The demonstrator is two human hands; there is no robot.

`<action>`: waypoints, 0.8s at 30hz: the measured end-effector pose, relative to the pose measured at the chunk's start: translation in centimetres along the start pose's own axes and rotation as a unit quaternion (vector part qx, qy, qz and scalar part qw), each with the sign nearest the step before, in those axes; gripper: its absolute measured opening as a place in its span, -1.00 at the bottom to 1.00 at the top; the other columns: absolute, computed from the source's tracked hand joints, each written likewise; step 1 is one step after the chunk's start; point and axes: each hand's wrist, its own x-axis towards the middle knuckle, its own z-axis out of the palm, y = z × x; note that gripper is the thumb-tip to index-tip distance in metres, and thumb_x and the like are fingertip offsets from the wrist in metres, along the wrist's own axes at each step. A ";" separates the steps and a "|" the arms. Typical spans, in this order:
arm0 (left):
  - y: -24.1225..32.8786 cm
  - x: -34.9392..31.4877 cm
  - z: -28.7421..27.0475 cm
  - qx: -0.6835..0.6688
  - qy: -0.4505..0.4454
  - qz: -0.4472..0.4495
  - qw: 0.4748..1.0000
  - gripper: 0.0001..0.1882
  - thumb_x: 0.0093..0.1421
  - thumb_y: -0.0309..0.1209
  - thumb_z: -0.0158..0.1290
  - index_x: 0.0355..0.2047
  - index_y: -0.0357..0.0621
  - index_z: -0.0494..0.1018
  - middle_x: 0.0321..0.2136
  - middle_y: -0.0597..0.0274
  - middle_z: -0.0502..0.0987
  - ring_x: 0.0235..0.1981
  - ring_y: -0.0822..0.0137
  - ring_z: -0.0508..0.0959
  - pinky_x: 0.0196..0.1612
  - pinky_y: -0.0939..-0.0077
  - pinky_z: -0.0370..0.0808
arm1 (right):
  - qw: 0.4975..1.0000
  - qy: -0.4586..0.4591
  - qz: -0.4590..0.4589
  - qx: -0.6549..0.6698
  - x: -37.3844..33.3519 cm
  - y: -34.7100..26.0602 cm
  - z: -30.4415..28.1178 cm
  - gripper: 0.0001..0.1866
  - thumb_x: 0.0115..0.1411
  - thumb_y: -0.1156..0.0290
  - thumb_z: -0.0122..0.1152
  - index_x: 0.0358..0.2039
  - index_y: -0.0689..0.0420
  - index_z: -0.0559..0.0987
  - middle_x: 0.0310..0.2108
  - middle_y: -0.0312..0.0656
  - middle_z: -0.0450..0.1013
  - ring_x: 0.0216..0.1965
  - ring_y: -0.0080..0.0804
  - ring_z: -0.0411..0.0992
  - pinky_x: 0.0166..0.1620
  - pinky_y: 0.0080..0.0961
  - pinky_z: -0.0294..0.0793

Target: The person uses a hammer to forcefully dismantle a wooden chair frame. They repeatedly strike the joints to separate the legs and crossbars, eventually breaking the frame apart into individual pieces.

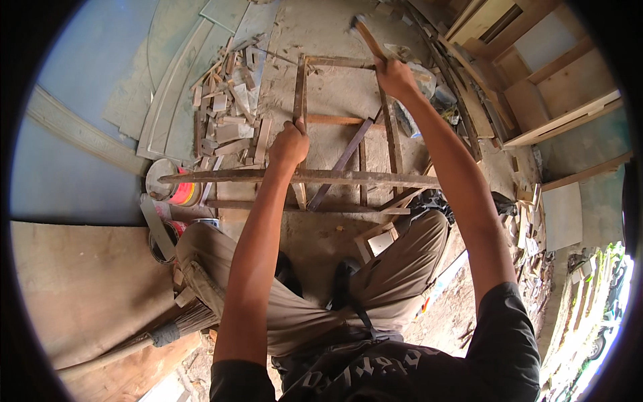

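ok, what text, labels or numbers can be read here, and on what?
Black shirt: large pale stylised lettering, not copied out here.
Tin with red and yellow label: any print too small and blurred to read.
Red tin below it: mostly hidden, unreadable.
Nothing else legible.

The frame (355, 177) is rough, matt wood; the hammer handle (369, 40) is wood too. The offcuts (231, 119) look matt, the can (183, 190) glossy, the trousers (298, 323) creased cloth, the floor (343, 90) rough.

Frame (300, 94): far gap open; slat (345, 158) x-ing nr gap
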 end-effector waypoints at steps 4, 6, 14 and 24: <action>-1.2 0.2 -0.1 0.006 0.004 -0.011 1.000 -0.40 0.35 0.01 -0.47 -0.08 -0.34 0.29 -0.21 -0.33 0.51 -0.11 -0.22 0.50 -0.01 -0.07 0.38 | 0.992 -0.058 -0.041 0.107 -0.7 -7.0 2.6 -0.49 0.33 0.05 -0.20 -0.22 0.31 0.48 -0.31 0.25 0.49 -0.25 0.23 0.48 -0.16 -0.06 0.52; 0.0 -0.1 0.0 -0.001 0.000 -0.006 1.000 -0.39 0.35 0.01 -0.46 -0.08 -0.35 0.29 -0.20 -0.33 0.50 -0.10 -0.23 0.49 -0.01 -0.07 0.37 | 0.996 -0.048 -0.055 0.042 -0.2 -6.8 5.7 -0.51 0.34 0.08 -0.23 -0.23 0.31 0.47 -0.35 0.23 0.50 -0.30 0.15 0.51 -0.21 -0.10 0.54; 1.4 -0.3 -0.2 -0.009 0.001 0.025 1.000 -0.34 0.35 0.03 -0.48 -0.13 -0.39 0.35 -0.16 -0.38 0.48 -0.08 -0.25 0.47 0.00 -0.05 0.38 | 0.988 -0.053 -0.123 -0.070 2.4 -6.1 6.4 -0.51 0.32 0.15 -0.20 -0.29 0.38 0.51 -0.46 0.13 0.51 -0.45 -0.06 0.56 -0.31 -0.18 0.55; -1.4 0.7 0.2 -0.022 0.015 0.048 0.998 -0.28 0.34 0.04 -0.48 -0.17 -0.45 0.41 -0.19 -0.41 0.48 -0.10 -0.28 0.47 0.00 -0.04 0.38 | 0.970 0.005 -0.120 0.212 -14.6 -5.6 -1.9 -0.51 0.30 0.08 0.01 -0.58 0.27 0.40 -0.76 -0.05 0.36 -0.66 -0.12 0.44 -0.54 -0.24 0.36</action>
